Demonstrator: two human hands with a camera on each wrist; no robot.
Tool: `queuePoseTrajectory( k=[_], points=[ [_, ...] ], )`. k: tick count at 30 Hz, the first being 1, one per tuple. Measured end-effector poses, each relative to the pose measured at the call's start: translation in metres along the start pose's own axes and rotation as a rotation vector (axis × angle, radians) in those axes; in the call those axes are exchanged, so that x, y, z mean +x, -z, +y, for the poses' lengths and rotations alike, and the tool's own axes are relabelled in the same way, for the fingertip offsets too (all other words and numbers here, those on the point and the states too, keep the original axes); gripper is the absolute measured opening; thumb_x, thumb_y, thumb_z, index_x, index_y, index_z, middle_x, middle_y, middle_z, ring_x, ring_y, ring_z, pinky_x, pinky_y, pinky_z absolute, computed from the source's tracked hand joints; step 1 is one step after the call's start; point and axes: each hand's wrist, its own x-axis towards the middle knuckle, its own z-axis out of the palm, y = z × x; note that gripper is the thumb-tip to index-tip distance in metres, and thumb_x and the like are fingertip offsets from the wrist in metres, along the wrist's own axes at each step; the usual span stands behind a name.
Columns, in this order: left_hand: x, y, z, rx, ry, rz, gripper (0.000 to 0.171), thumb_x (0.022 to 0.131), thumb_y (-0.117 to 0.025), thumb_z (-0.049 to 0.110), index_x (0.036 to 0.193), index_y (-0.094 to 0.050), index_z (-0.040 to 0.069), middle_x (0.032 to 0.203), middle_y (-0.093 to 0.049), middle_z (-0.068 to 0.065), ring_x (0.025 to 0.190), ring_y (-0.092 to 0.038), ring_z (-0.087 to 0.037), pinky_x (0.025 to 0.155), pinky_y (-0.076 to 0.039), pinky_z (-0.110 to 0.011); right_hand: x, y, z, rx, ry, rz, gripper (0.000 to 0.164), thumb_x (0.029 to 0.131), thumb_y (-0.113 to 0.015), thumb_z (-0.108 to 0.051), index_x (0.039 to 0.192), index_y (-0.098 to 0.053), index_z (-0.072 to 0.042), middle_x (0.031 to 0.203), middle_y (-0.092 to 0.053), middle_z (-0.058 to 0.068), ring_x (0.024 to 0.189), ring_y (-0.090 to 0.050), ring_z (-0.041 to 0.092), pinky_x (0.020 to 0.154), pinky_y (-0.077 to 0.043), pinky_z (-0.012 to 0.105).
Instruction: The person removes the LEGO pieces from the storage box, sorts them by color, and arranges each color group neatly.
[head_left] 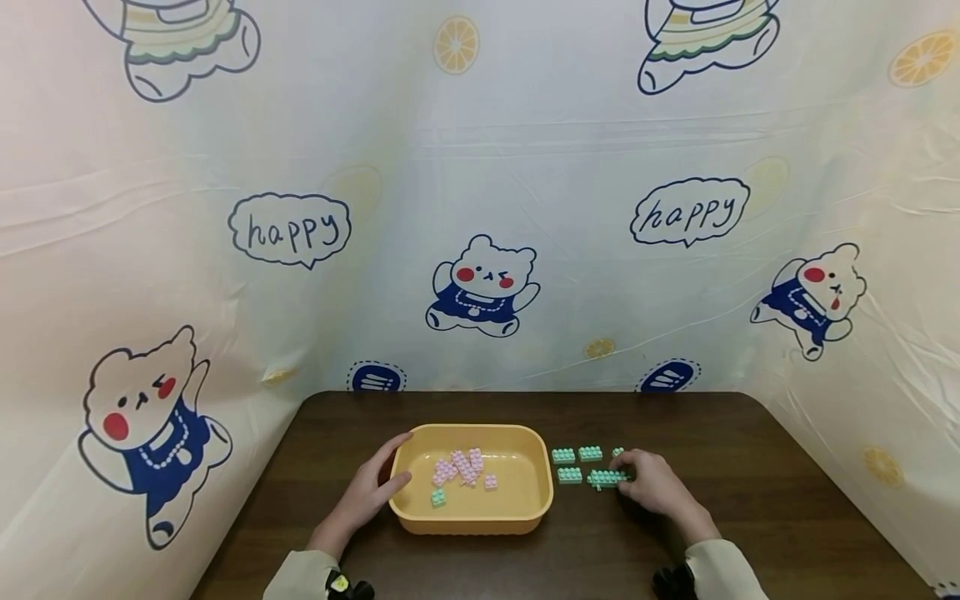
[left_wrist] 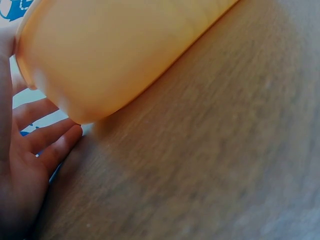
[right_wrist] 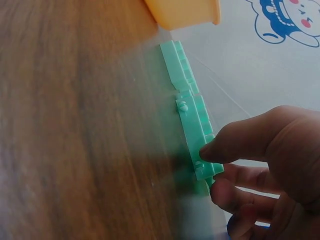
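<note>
Rested the left hand against the left end of the yellow tub, with thumb and forefinger at the rim in the head view. Made out the other fingers better in the left wrist view: spread apart, only slightly bent, laid along the tub rather than wrapped round it. Could not tell how firmly pressed.

Found the tub's contents in the head view alone: a cluster of pink bricks left of centre, a small green brick in front of the cluster, and a lone pink brick to its right. Got only the tub's outer wall from the wrist cameras.

Saw, on the dark wooden table just right of the tub, a back pair of green bricks and a front green brick. Glimpsed a partly hidden green piece farther right, by the fingertips.

Pinched the long green brick near its right end between thumb and fingers of the right hand, almost closed together. Picked out clearly from the right wrist two small knobs on its side. Could not tell whether lifted or resting on the table.
</note>
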Motion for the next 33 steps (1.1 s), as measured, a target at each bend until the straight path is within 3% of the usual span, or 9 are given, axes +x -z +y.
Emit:
queuePoseTrajectory(
  k=[8,12,17,22,29,33],
  points=[
    [-0.001,-0.001,0.0,-0.015,0.012,-0.006,0.061,0.093,-0.063,0.03,0.148,-0.038,0.025,0.153,-0.041,-0.007,0.133,-0.047,-0.031,0.106,-0.039,-0.056,-0.002,0.007,0.001,0.021,0.008,-0.023,0.024,0.076,-0.076,-0.007,0.098,-0.073,-0.016,0.102,-0.068,0.0,0.101,-0.064,0.026,0.087,-0.05,0.047],
    [-0.001,-0.001,-0.001,-0.013,-0.009,-0.007,0.061,0.093,-0.063,0.028,0.148,-0.037,0.023,0.153,-0.041,-0.008,0.134,-0.046,-0.033,0.106,-0.038,-0.058,0.001,0.018,-0.011,0.051,0.054,0.016,0.025,0.08,-0.074,-0.008,0.104,-0.071,-0.011,0.104,-0.068,0.004,0.099,-0.064,0.027,0.081,-0.051,0.045],
    [-0.002,0.001,0.007,0.012,-0.035,-0.008,0.061,0.095,-0.061,0.023,0.15,-0.035,0.016,0.153,-0.039,-0.014,0.133,-0.046,-0.038,0.103,-0.039,-0.059,0.011,0.024,-0.037,0.085,0.11,0.072,0.02,0.086,-0.071,-0.015,0.106,-0.071,-0.013,0.104,-0.068,0.003,0.081,-0.062,0.017,0.068,-0.05,0.032],
    [-0.006,0.006,0.026,-0.001,-0.027,-0.026,0.061,0.094,-0.062,0.019,0.149,-0.036,0.008,0.152,-0.039,-0.018,0.133,-0.045,-0.041,0.104,-0.037,-0.062,0.023,0.023,-0.065,0.121,0.158,0.109,0.017,0.087,-0.072,-0.022,0.104,-0.071,-0.019,0.099,-0.069,-0.003,0.084,-0.062,0.012,0.069,-0.05,0.029],
    [-0.001,-0.001,0.001,0.019,-0.043,0.007,0.06,0.094,-0.062,0.025,0.149,-0.037,0.021,0.152,-0.041,-0.009,0.132,-0.048,-0.033,0.104,-0.04,-0.057,0.04,0.024,-0.105,0.217,0.236,0.06,0.019,0.087,-0.073,-0.021,0.106,-0.07,-0.02,0.096,-0.069,-0.003,0.066,-0.053,0.008,0.059,-0.048,0.024],
    [-0.002,0.0,0.0,0.005,-0.027,-0.001,0.061,0.093,-0.063,0.026,0.149,-0.037,0.022,0.152,-0.042,-0.009,0.131,-0.049,-0.031,0.104,-0.041,-0.054,0.047,0.018,-0.133,0.22,0.277,0.015,0.02,0.087,-0.073,-0.022,0.106,-0.071,-0.018,0.099,-0.071,0.0,0.063,-0.052,0.007,0.057,-0.048,0.023]
  ],
)
